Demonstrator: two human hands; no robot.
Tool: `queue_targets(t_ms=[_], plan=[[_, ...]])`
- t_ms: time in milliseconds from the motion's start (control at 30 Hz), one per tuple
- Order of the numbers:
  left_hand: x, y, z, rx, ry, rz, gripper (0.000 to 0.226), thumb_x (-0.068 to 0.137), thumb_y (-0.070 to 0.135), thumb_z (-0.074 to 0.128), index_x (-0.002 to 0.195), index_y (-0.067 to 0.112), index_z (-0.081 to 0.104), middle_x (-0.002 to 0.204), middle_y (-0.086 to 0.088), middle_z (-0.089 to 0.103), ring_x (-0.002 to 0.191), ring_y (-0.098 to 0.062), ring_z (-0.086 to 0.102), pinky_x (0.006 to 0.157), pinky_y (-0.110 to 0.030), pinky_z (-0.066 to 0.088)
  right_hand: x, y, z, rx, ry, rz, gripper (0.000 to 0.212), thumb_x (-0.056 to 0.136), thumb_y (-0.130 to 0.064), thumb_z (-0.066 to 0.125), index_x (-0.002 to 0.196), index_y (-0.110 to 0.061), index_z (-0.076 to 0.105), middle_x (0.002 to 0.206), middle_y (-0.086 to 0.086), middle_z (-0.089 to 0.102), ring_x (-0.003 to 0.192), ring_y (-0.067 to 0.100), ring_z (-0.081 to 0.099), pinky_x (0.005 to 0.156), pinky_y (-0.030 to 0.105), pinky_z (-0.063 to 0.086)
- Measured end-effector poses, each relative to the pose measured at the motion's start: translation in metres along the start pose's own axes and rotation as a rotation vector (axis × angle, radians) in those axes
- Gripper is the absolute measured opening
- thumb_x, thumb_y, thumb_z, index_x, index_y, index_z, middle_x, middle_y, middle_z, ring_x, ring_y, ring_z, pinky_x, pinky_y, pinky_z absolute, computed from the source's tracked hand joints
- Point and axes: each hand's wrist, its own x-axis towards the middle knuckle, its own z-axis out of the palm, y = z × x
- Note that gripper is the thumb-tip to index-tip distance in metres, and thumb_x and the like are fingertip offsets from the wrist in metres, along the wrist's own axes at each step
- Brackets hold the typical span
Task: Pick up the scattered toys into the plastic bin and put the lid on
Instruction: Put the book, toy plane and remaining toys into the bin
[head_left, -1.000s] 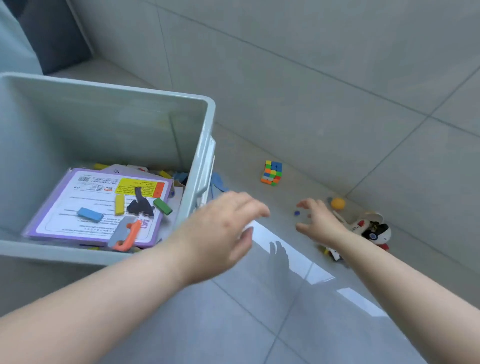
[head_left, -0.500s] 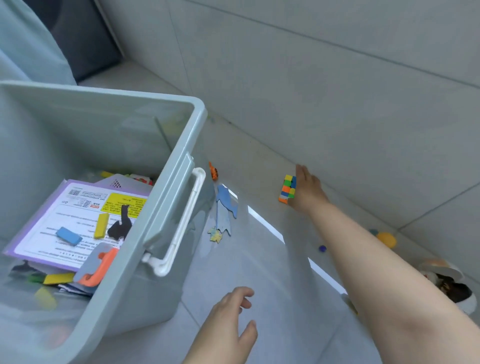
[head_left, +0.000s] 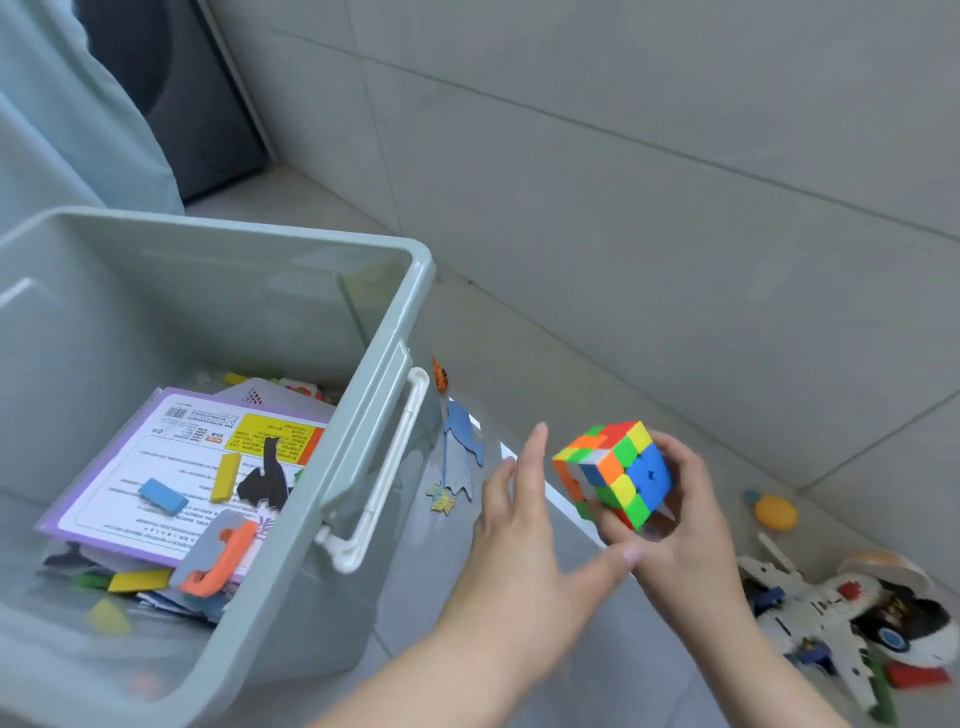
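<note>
The bin (head_left: 387, 343) is part full. Right hand (head_left: 685, 525) grips the cube (head_left: 615, 470); left hand (head_left: 524, 551) fingers spread. Plane (head_left: 810, 608) at four o'clock waits.

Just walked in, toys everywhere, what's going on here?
A person is tidying toys into the plastic bin. The right hand grips a colourful puzzle cube beside the bin, and the open left hand is held next to it. The bin has no lid on; a yellow ball and a white toy vehicle lie on the floor.
</note>
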Motion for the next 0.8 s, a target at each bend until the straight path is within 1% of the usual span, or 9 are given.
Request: queue_targets(t_ms=[100,200,267,300,400,500,633,733,800], plan=[[0.003,0.041,-0.059,-0.176,0.078,0.171,0.075,0.071,0.033,0.077,0.126,0.049,0.029,0.108,0.024,0.061,0.096,0.010,0.057,0.082,-0.012,0.047,-0.007,-0.091,0.018,0.065,-0.123,-0.308,0.066,0.063,-0.019,0.079,0.114,-0.035,0.041,0.111,-0.018,0.059,0.102,0.008,0.062,0.081,0.015,0.049],[-0.009,0.063,-0.137,-0.263,0.205,0.309,0.062,0.064,0.024,0.082,0.111,0.045,0.047,0.096,0.015,0.067,0.087,-0.004,0.066,0.067,-0.022,0.058,-0.016,-0.132,0.033,-0.061,-0.286,-0.453,0.084,0.069,-0.017,0.079,0.129,-0.040,0.024,0.134,-0.022,0.040,0.122,0.000,0.047,0.091,0.012,0.044],[-0.008,0.038,-0.203,-0.234,0.325,0.308,0.063,0.057,0.029,0.083,0.108,0.047,0.050,0.100,0.012,0.066,0.087,-0.008,0.065,0.059,-0.020,0.056,-0.022,-0.125,0.030,-0.266,-0.323,-0.455,0.086,0.073,-0.016,0.076,0.131,-0.043,0.018,0.137,-0.021,0.030,0.123,-0.007,0.038,0.097,0.012,0.039],[-0.005,0.005,-0.239,-0.143,0.352,0.221,0.063,0.057,0.040,0.080,0.112,0.046,0.050,0.104,0.013,0.064,0.090,-0.009,0.064,0.059,-0.020,0.057,-0.025,-0.111,0.023,-0.353,-0.313,-0.412,0.080,0.075,-0.015,0.073,0.129,-0.044,0.022,0.135,-0.019,0.030,0.120,-0.007,0.038,0.099,0.015,0.039],[0.026,-0.122,-0.310,0.219,0.271,-0.042,0.090,0.046,0.060,0.083,0.126,0.040,0.048,0.114,0.007,0.063,0.105,-0.026,0.060,0.084,-0.043,0.050,-0.035,-0.053,-0.015,-0.497,-0.176,-0.090,0.058,0.079,-0.012,0.067,0.123,-0.036,0.038,0.129,-0.008,0.036,0.110,0.003,0.043,0.099,0.028,0.041],[0.025,-0.170,-0.279,0.525,0.164,-0.314,0.084,0.055,0.023,0.089,0.126,0.019,0.044,0.102,-0.009,0.059,0.086,-0.031,0.058,0.085,-0.041,0.046,-0.049,0.008,-0.068,-0.582,0.019,0.232,0.049,0.079,-0.008,0.064,0.123,-0.018,0.046,0.130,0.008,0.043,0.104,0.014,0.046,0.087,0.027,0.038],[0.012,-0.175,-0.233,0.626,0.072,-0.426,0.086,0.059,0.022,0.084,0.135,0.012,0.044,0.118,-0.020,0.060,0.090,-0.037,0.059,0.082,-0.041,0.047,-0.066,0.051,-0.108,-0.601,0.205,0.380,0.045,0.078,-0.003,0.062,0.121,-0.010,0.050,0.127,0.013,0.049,0.101,0.020,0.049,0.083,0.032,0.040],[0.026,-0.134,-0.214,0.704,0.251,-0.105,0.087,0.058,0.040,0.071,0.135,0.018,0.038,0.123,-0.026,0.056,0.105,-0.045,0.055,0.091,-0.055,0.044,-0.074,0.072,-0.124,-0.628,0.277,0.449,0.052,0.077,-0.003,0.064,0.125,-0.004,0.046,0.130,0.016,0.042,0.115,0.029,0.046,0.091,0.036,0.039],[0.022,-0.072,-0.178,0.634,0.371,0.252,0.067,0.065,0.035,0.057,0.129,0.024,0.040,0.123,-0.021,0.054,0.113,-0.042,0.048,0.100,-0.050,0.037,-0.078,0.081,-0.133,-0.612,0.312,0.459,0.057,0.075,-0.008,0.068,0.126,-0.005,0.044,0.131,0.016,0.037,0.120,0.031,0.042,0.096,0.037,0.038]])
